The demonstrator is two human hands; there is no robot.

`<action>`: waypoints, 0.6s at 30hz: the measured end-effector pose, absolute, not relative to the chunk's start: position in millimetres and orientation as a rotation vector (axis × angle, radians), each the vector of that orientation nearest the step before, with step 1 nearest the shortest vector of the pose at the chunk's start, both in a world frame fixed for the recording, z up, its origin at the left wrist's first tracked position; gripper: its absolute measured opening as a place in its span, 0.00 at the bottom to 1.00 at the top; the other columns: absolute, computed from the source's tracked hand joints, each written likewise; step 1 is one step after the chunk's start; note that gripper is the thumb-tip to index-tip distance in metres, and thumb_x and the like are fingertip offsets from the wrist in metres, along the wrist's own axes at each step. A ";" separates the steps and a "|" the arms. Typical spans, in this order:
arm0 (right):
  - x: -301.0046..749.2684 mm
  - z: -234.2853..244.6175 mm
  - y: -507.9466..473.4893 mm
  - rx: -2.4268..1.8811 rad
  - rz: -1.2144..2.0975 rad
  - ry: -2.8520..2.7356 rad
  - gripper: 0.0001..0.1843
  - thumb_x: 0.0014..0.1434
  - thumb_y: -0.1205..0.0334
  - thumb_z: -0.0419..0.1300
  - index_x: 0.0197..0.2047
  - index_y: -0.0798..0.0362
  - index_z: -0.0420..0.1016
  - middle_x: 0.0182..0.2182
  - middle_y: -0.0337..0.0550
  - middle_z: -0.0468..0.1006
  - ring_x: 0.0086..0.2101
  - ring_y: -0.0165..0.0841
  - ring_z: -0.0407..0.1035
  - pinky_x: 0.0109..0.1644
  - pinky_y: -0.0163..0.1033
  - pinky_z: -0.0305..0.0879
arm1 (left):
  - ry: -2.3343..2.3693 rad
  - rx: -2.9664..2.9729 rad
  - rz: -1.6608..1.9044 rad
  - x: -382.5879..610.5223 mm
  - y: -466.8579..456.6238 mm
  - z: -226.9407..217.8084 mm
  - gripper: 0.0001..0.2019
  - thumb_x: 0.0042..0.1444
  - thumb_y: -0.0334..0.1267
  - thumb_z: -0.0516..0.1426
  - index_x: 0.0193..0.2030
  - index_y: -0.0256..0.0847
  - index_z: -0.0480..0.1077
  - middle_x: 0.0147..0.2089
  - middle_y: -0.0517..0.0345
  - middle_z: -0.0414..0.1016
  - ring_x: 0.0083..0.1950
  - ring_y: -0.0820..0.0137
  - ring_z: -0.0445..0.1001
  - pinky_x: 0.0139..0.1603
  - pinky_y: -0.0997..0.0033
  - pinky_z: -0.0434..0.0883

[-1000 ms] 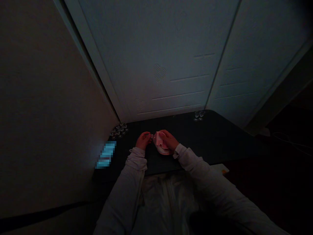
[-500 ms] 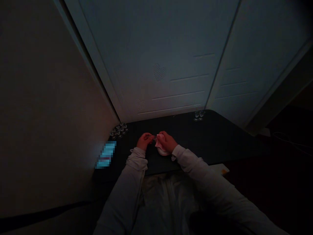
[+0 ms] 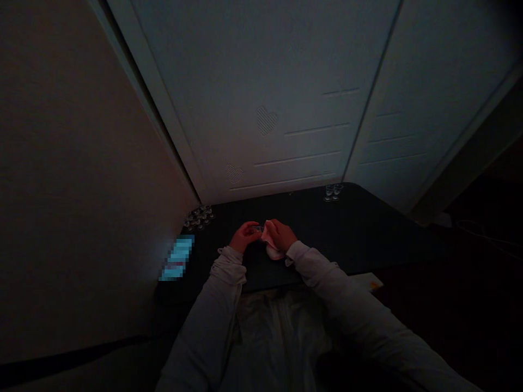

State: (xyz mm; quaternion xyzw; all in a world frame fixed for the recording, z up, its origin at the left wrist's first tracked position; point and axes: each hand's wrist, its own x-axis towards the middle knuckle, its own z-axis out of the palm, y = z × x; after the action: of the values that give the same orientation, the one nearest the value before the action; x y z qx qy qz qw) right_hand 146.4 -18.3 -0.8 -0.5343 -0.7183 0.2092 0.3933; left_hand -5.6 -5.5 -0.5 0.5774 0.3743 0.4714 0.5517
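Small clear glass [image 3: 257, 231], its shape mostly hidden by fingers, is held between two bare hands above the near part of a dark table [image 3: 368, 234], as seen by me at a remote screen. Nearest my head camera lie pale trousers [image 3: 281, 332] and two light sleeves [image 3: 339, 288]; a white object [image 3: 365, 281] with an orange mark shows at the table's near edge, beside the right forearm. The left hand [image 3: 244, 237] has its fingers curled around the glass, while the right hand [image 3: 283, 237] grips a pink cloth [image 3: 268, 234], bunched at the glass, with a paler fold drooping below. Off to the left, I see a lit screen [image 3: 177, 259], pixelated. Farther back, stemmed glasses [image 3: 199, 218] crowd the left corner, and a pair of stemmed glasses [image 3: 335, 190] stands upright near the far edge, right. Behind rise pale panels [image 3: 253, 65], marked with striped hearts [image 3: 267, 120].
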 end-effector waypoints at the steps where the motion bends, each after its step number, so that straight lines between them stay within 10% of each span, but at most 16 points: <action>1: 146.4 -1.0 -17.6 -1.366 0.516 -1.822 0.21 0.54 0.50 0.36 0.31 0.53 0.63 0.24 0.40 0.66 0.24 0.26 0.59 0.26 0.31 0.48 | 0.869 1.366 1.115 -5.2 -5.8 -0.4 0.18 0.32 0.32 0.59 0.35 0.38 0.63 0.28 0.61 0.67 0.29 0.77 0.65 0.34 0.73 0.61; 18: 144.0 0.1 -18.9 -1.522 0.361 -1.957 0.20 0.54 0.52 0.38 0.29 0.54 0.65 0.23 0.41 0.66 0.22 0.25 0.58 0.25 0.31 0.44 | 0.879 1.292 1.132 -4.0 -3.3 -2.2 0.14 0.31 0.32 0.59 0.30 0.36 0.66 0.31 0.58 0.70 0.35 0.73 0.67 0.42 0.67 0.60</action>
State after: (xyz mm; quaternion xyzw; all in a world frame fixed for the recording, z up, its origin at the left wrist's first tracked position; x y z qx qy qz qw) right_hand 144.0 -18.9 0.1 -0.5770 -0.7420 0.1370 0.3127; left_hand -4.0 -3.3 -2.2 0.5503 0.3744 0.4823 0.5696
